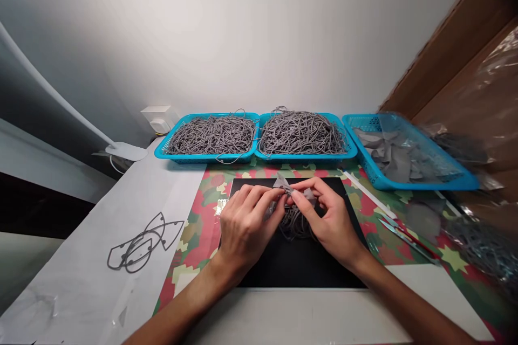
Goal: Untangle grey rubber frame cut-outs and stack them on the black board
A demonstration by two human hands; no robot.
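Note:
Both my hands meet over a black mat [299, 267] in the middle of the table. My left hand [246, 226] and my right hand [327, 218] pinch the same small grey rubber piece [284, 185] between fingertips and thumbs. A small heap of thin grey rubber strings [293, 223] lies on the mat just under and between the hands. Whether the held piece is joined to those strings is hidden by my fingers.
Three blue baskets line the back: two [210, 157] [307, 157] full of grey strings, one [424, 182] with flat grey pieces. Grey trimmed outlines [141, 242] lie on white paper at left. Tweezers [408, 240] rest at right. A white lamp base [126, 151] stands left.

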